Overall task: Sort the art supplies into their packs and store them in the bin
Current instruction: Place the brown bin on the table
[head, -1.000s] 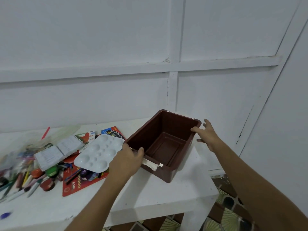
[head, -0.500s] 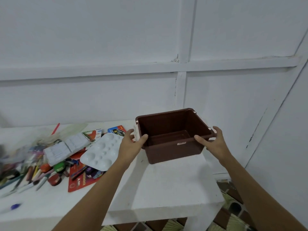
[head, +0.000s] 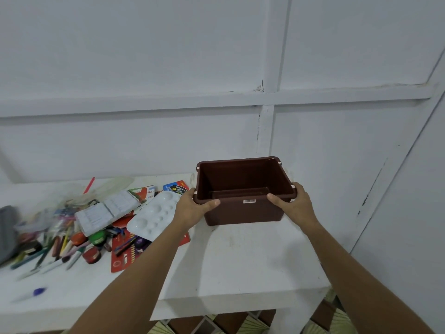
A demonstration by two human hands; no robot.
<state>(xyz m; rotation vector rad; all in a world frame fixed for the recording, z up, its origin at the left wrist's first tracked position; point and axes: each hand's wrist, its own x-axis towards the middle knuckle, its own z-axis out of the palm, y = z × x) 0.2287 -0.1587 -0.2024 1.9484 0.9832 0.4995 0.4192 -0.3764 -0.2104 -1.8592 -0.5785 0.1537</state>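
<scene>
An empty brown plastic bin (head: 243,213) stands upright on the right part of the white table (head: 240,261), close to the wall. My left hand (head: 192,208) grips its near left corner with the thumb over the rim. At the near right corner, my right hand (head: 292,204) holds the rim the same way. To the left lies a white paint palette (head: 154,215), partly on a red pack (head: 125,254). Further left is a jumble of pens, markers and small paint pots (head: 60,244), a white leaflet (head: 106,212) and a blue pack (head: 177,186).
A clear plastic bag (head: 72,196) lies behind the pile, and a grey object (head: 7,232) sits at the left edge. A blue-capped pen (head: 33,292) lies alone near the front. The table's right end drops off to a patterned floor (head: 337,317).
Both hands turned the bin from a diagonal position to square with the wall and moved it back and to the right. The hands shifted to its near corners.
</scene>
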